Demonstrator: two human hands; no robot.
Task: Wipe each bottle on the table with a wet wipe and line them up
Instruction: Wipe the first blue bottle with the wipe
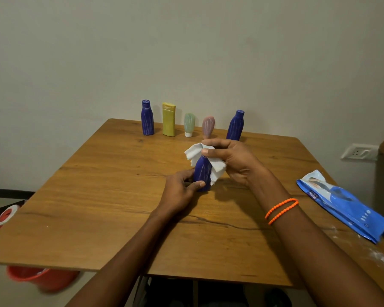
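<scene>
Your left hand [182, 189] grips the lower part of a dark blue bottle [202, 173] that stands upright on the wooden table [98, 196], near its middle. The thumb lies across the front of the bottle, close to the base, and the other fingers are curled around the far side, so only partly visible. Your right hand [233, 161] is closed on the top of the same bottle through a white wet wipe [208, 161]; the thumb and the fingers pinch the wipe over the cap, and loose corners of the wipe hang out on both sides of the neck. On this wrist you wear two orange bead bands [282, 210].

At the far edge of the table five more bottles stand in a row, from left to right: one blue bottle [147, 118], one yellow bottle [169, 119], one small green tube [189, 125] standing on its white cap, one pink tube [208, 127], partly hidden behind your right hand, and one more blue bottle [235, 126]. So you have six bottles together: three blue, one yellow, one green, one pink.

On the right side of the table lies one blue wipes pack [341, 204].
</scene>
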